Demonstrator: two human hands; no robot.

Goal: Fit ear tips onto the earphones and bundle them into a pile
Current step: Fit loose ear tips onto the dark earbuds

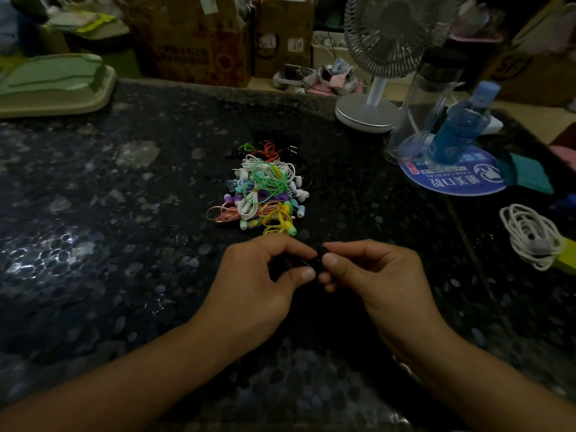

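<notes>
I am watching both hands meeting just above the tabletop [93, 213], close to me and just short of the pile [265, 188] of coloured earphones. The left hand [265, 275] is curling thumb and forefinger into a pinch on a small black earbud [319, 260], and the right hand [367, 269] is pinching at the same spot from the other side, thumb on top. The 2 sets of fingers [307, 273] are almost touching, with the dark piece sitting between them. It is too dim and too small for me to be telling whether the right hand is holding a separate tip or just the other end of the bud, and I cannot make out its cord.

What the next move seems to be turning on: the bud's long axis is running left to right, from one pinch to the other, so I am judging that the tip needs pushing along that line, right hand toward left. Both hands are equally near it. The pile is lying straight ahead of the fingers, a short reach forward, slightly nearer the left hand. A white coil [530, 235] is lying well off to the right.
</notes>
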